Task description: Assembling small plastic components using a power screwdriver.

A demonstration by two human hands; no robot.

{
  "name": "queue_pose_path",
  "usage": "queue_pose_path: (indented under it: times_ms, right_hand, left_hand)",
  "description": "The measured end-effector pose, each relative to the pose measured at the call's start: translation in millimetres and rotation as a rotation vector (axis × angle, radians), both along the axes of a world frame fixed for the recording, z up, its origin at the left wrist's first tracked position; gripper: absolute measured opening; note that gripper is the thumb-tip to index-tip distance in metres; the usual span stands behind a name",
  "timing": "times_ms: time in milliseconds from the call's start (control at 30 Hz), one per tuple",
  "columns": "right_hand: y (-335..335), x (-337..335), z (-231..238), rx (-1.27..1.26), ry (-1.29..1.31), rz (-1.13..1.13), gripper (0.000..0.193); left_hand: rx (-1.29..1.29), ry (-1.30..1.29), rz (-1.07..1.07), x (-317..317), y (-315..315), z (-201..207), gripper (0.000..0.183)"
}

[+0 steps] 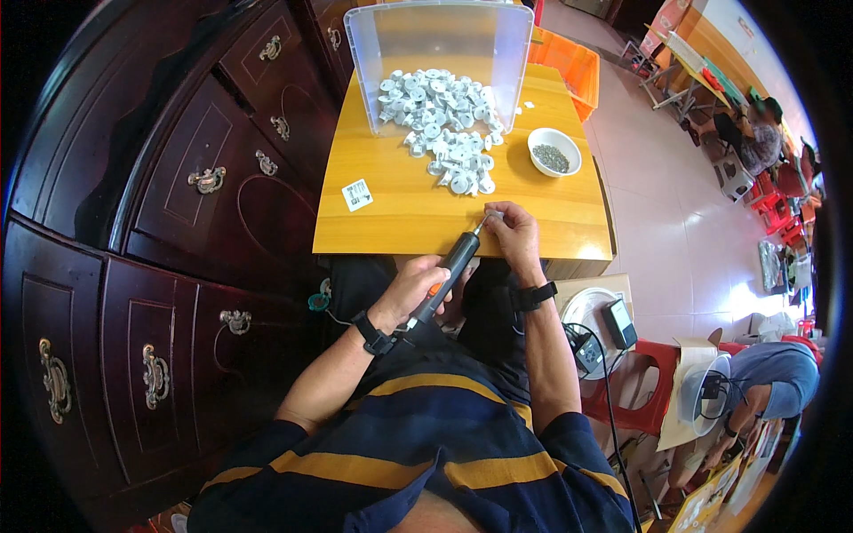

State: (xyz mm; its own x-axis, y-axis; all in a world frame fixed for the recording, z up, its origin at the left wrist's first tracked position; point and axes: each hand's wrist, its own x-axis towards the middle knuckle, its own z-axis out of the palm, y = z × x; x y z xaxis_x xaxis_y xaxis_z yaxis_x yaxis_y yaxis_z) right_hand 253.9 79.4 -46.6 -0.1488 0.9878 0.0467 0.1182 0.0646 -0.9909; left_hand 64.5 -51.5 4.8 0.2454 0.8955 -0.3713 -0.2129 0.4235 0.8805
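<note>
A black screwdriver (458, 255) is gripped in the left hand (416, 288), its bit (482, 224) beside a small part (495, 215) pinched by the right hand (517, 234) over the table (400, 235); fastening seems in hand, steady alignment being required.

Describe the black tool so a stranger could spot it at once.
Start at the yellow table and look around its near edge. There the left hand grips the black tool, a thick cylinder slanting up toward the right hand. Unlike the black wristbands nearby, it is long and straight, with an orange patch.
</note>
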Motion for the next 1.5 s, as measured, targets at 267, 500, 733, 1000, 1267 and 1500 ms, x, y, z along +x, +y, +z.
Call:
queue_pose_path:
  times_ms: [267,500,733,1000,1267,1500]
  right_hand:
    - [2.6,-1.8,-6.5,0.029,0.009,-0.03,0.018]
    - [1.3,-1.7,-5.7,0.014,0.027,-0.025,0.019]
    - [3.1,-1.8,-7.4,0.029,0.015,-0.038,0.019]
    - [2.3,0.4,-9.5,0.065,0.018,-0.004,0.018]
    - [-2.0,-2.9,-1.6,-0.036,0.199,-0.059,0.019]
    - [17.5,20.9,13.5,-0.018,0.249,-0.107,0.017]
  left_hand:
    - [-0.021,-0.03,0.01,2.7,1.8,2.0,0.023]
    - [-0.019,-0.037,0.016,5.0,0.3,6.9,0.023]
    - [-0.014,-0.03,0.012,4.9,2.4,2.7,0.024]
    - [-0.01,0.014,0.0,4.4,8.0,-4.5,0.024]
    - [-0.023,0.055,0.049,-4.6,23.2,-4.7,0.026]
    - [0.102,0.19,-0.001,-36.9,32.3,7.4,0.026]
